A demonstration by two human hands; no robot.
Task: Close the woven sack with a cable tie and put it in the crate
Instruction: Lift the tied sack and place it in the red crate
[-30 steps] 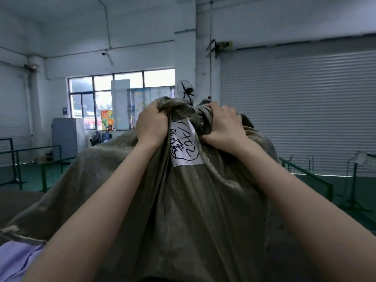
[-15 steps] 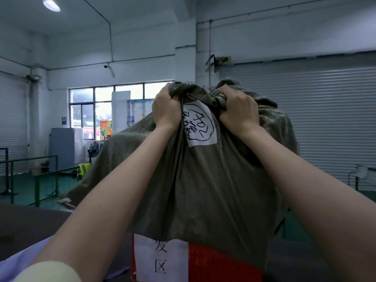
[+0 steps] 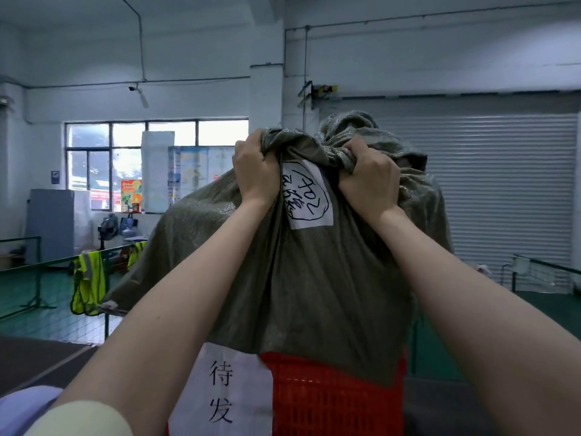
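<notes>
Woven sack [image 3: 314, 278]: olive-grey, slack, bulging, held up by its bunched neck. The neck is gripped on one side by the left hand [image 3: 256, 171] and on the other by the right hand [image 3: 367, 180]; loose gathered fabric is seen above the right hand. A white label [image 3: 306, 195] with handwritten marks is located between the two hands. No cable tie is discernible. Red crate [image 3: 339, 401]: lattice-walled, positioned below both hands, its top edge overlapped by the sack's bottom.

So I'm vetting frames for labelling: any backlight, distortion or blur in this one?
Head view: the windows are blown out white; wide-angle bending curves the forearms and ceiling lines; the sack, its handwritten label and both hands, left hand and right hand, are evenly lit and sharp.
</notes>
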